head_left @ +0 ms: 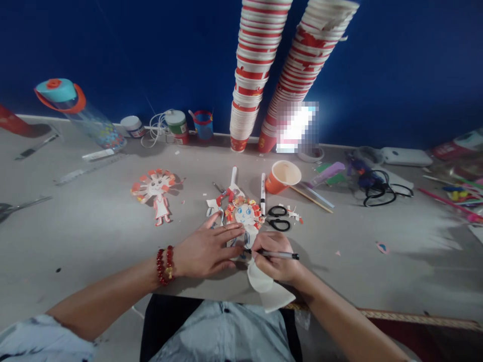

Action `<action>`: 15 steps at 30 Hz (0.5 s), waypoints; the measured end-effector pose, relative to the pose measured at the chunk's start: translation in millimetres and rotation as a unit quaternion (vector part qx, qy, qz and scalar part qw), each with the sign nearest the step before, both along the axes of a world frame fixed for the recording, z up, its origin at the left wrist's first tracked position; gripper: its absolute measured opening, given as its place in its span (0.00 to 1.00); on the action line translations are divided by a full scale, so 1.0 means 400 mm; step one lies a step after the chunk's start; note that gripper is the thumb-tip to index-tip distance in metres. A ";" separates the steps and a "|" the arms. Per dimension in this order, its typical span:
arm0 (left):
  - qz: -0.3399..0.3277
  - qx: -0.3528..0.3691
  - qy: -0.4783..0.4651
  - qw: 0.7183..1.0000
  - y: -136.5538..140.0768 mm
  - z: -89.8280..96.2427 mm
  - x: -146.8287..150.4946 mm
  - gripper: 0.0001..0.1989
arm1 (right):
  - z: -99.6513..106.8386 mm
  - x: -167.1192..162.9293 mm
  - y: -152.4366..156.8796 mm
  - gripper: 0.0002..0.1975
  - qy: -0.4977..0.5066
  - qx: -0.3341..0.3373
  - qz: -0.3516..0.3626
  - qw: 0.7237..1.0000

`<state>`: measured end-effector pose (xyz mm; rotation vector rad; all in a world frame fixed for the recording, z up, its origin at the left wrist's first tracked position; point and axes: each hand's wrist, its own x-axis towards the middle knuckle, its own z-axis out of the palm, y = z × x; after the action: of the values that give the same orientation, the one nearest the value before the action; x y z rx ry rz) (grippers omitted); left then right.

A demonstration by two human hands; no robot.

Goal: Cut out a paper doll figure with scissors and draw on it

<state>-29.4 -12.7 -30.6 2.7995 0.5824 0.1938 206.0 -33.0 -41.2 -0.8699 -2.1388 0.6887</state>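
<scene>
My right hand (pixel 274 256) grips a pen (pixel 285 255), its tip down at the paper doll (pixel 244 213). That doll has a round white face with blue eyes and a curly red-and-white fringe; my hands partly cover its body. Fingers spread, my left hand (pixel 209 249) lies flat across the doll's left side. Under my right hand a white paper piece (pixel 269 294) reaches past the table's front edge. Black-handled scissors (pixel 278 217) lie just right of the doll, beside a white marker (pixel 263 193). Another paper doll (pixel 157 196) lies farther left.
An orange paper cup (pixel 283 177) stands beyond the scissors. Two tall stacks of paper cups (pixel 252 75) lean at the blue wall. A water bottle (pixel 81 113), jars (pixel 176 125) and a blue cup (pixel 204 124) line the back left. Black cable (pixel 381 188) lies at right.
</scene>
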 end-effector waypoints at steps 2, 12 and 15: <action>0.000 0.000 -0.001 1.000 0.000 0.000 0.000 0.20 | 0.000 0.001 0.000 0.06 0.005 -0.001 -0.004 1.000; 0.003 0.001 0.000 1.000 -0.001 0.001 0.000 0.20 | -0.004 0.009 -0.001 0.06 0.022 -0.034 -0.024 0.999; 0.002 0.005 -0.002 1.000 -0.001 -0.001 -0.001 0.20 | -0.006 0.010 -0.001 0.06 0.033 -0.035 -0.026 0.999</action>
<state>-29.6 -13.0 -31.1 2.8062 0.5880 0.2033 209.9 -33.3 -43.5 -0.9233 -2.0377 0.7596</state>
